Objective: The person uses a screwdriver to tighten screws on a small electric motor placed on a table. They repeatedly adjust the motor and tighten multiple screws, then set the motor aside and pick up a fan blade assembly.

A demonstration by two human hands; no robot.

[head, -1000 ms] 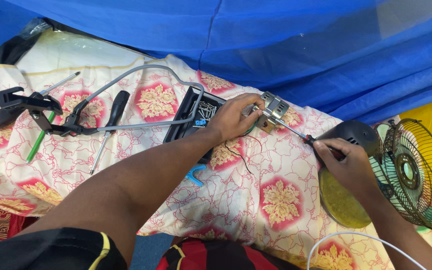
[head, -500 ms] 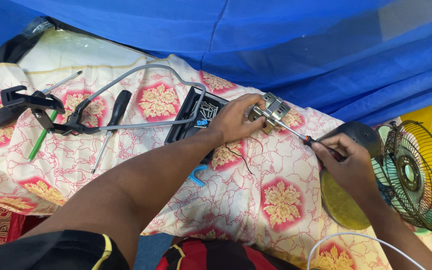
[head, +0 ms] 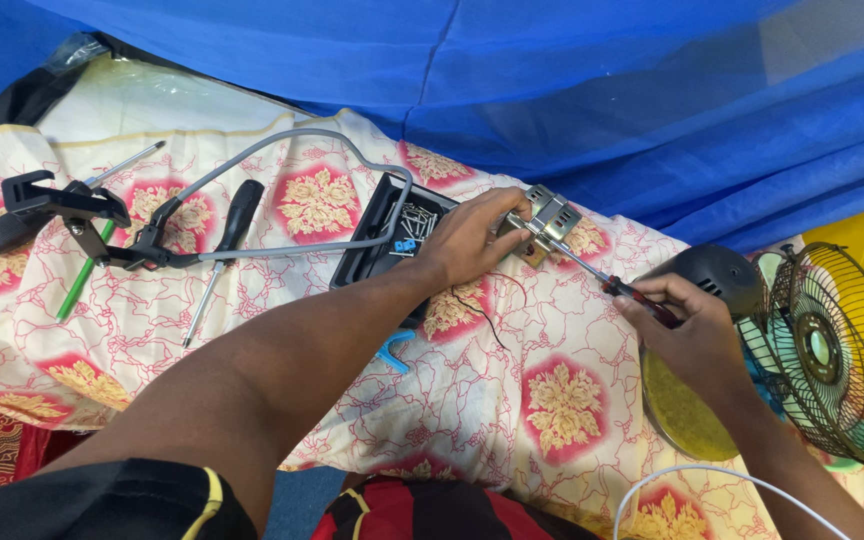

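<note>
The left hand (head: 472, 240) is pinching the small metal bracket (head: 549, 222) while the right hand (head: 687, 325) is gripping the screwdriver (head: 602, 280) — its tip is likely slipping off toward the left fingers (head: 514, 205).

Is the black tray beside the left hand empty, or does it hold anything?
Not empty. The black tray holds a pile of metal screws and a small blue piece, just left of the left hand; the forearm hides its lower part.
</note>
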